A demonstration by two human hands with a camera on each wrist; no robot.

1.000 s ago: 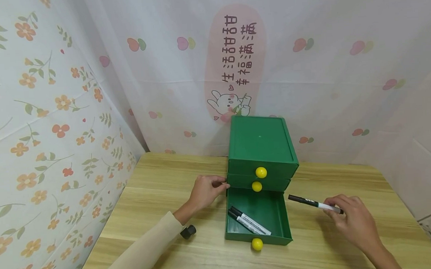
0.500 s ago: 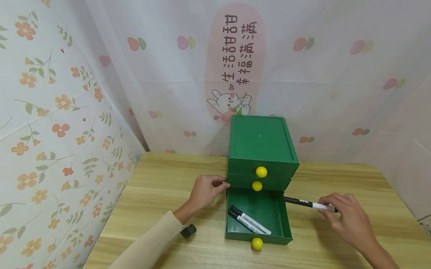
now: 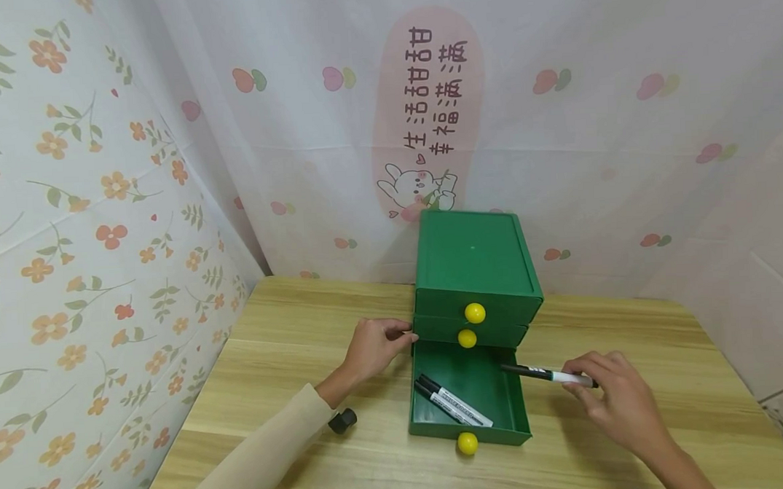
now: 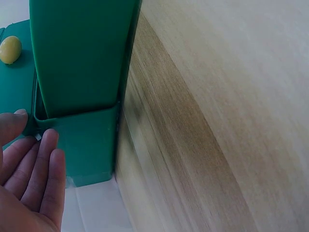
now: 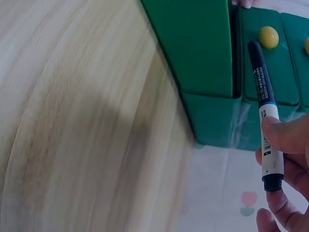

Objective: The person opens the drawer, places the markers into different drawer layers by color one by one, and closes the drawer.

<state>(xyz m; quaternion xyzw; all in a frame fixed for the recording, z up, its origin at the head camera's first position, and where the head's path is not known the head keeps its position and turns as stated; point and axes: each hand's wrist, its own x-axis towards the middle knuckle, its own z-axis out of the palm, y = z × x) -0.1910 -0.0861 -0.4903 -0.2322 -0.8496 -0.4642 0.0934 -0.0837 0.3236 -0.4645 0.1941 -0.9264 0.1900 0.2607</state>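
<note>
My right hand (image 3: 611, 395) pinches a black-and-white whiteboard marker (image 3: 538, 373) near its white end. The marker's black cap points left and overlaps the right wall of the pulled-out bottom drawer (image 3: 475, 436). Inside that drawer, two similar markers (image 3: 463, 408) lie slantwise side by side. My left hand (image 3: 373, 351) touches the left front corner of the green drawer cabinet (image 3: 473, 252). In the left wrist view, the fingers (image 4: 50, 164) extend along the cabinet's side, with the thumb (image 4: 13, 124) at its front.
Above the open drawer, two closed drawers bear yellow round knobs (image 3: 475, 313). A small black object (image 3: 342, 421) lies on the wooden table (image 3: 293, 395) beside my left forearm. Patterned curtains (image 3: 321, 131) hang behind and on the left.
My right hand has moved left with the marker, so its cap now overlaps the open drawer rather than standing off to its right. My left hand has stayed put.
</note>
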